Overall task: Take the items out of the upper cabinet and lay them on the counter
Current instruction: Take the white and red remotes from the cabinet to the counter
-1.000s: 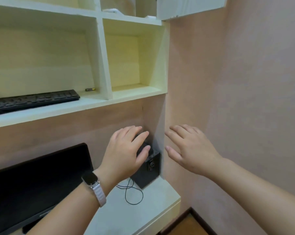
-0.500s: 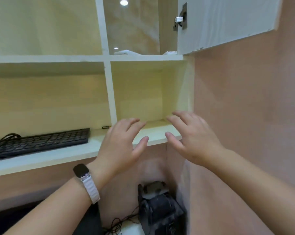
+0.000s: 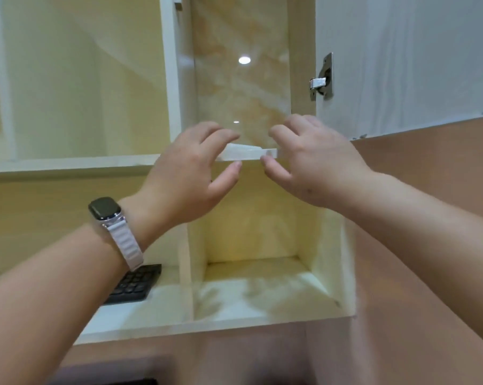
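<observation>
The upper cabinet (image 3: 243, 87) is backed by a glossy panel veined in beige and amber, with white light spots reflected in it. Its open door (image 3: 401, 59) is pale grey-white with faint grain, and a silver hinge (image 3: 322, 79) is carried on it. The shelves (image 3: 262, 298) are cream-yellow. A black keyboard (image 3: 135, 284) is seen at the lower shelf's front edge. A white strap and dark face are shown by the watch (image 3: 110, 218). The wall (image 3: 429, 218) is dusty pink.
</observation>
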Demonstrator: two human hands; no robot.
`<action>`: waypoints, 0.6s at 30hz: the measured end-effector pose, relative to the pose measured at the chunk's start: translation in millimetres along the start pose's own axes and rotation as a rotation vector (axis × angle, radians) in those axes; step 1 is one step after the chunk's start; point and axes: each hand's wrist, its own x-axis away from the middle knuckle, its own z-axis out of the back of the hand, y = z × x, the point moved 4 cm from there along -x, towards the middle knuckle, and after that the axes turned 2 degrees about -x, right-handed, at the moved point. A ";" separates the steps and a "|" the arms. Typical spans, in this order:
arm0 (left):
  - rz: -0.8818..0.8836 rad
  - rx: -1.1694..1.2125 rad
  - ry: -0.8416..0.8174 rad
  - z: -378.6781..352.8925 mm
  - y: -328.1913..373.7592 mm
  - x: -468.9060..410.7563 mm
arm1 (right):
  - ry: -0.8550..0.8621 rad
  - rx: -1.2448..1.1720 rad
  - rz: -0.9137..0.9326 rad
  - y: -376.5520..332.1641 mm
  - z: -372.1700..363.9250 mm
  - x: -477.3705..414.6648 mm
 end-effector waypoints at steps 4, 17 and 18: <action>-0.101 -0.076 -0.068 -7.1 -11.3 -33.0 | -0.203 0.164 0.029 4.9 -3.8 -31.1; -0.121 -0.409 -0.356 -40.4 -31.9 -50.0 | -0.643 0.381 -0.022 23.8 -17.1 -40.4; -0.123 -0.407 -0.327 -40.2 -32.2 -49.8 | -0.627 0.383 -0.023 24.8 -17.6 -39.9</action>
